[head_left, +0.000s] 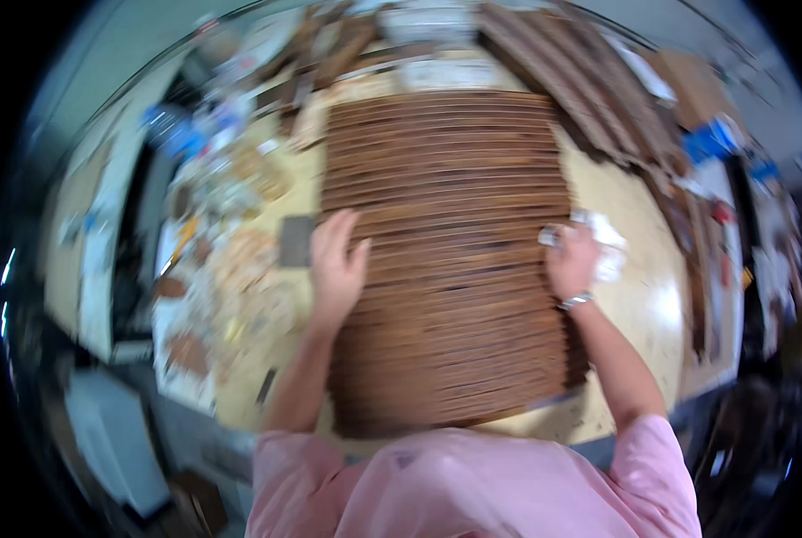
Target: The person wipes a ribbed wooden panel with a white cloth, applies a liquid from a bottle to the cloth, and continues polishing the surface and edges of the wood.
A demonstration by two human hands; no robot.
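A large brown wooden panel of many narrow parallel slats (446, 260) lies flat on the pale table in front of me. My left hand (336, 262) rests at its left edge, fingers stretched out and thumb apart, holding nothing. At the right edge, my right hand (571, 262) is closed around a crumpled white cloth (609, 247), which shows on both sides of the fingers. Blur hides whether the cloth is fabric or paper. Beside my left hand, a small grey square block (295, 241) sits against the panel.
Long dark wooden strips (562, 76) are piled at the back right, with more pieces (329, 54) at the back left. Clear plastic bags and shavings (244, 260) clutter the left side. A blue container (713, 141) stands far right. The table's front edge (589, 439) is near my body.
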